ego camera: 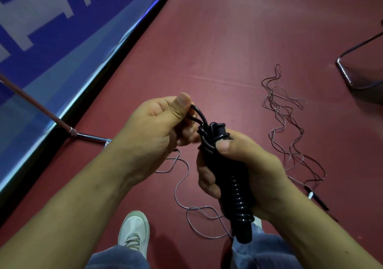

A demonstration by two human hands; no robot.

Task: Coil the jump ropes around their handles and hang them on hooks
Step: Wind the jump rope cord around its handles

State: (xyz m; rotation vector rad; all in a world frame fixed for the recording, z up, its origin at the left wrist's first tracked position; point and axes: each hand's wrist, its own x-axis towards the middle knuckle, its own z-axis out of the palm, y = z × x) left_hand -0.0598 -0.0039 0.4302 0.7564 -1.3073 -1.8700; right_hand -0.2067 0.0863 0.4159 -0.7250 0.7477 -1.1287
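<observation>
Across maroon floor [228, 40], thin ropes [273, 102] sprawl.

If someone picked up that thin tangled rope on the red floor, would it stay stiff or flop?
The thin grey tangled rope would probably flop and dangle: it lies in loose wavy loops. It looks light, being so thin. Its crossed strands would likely snag together when lifted.
</observation>
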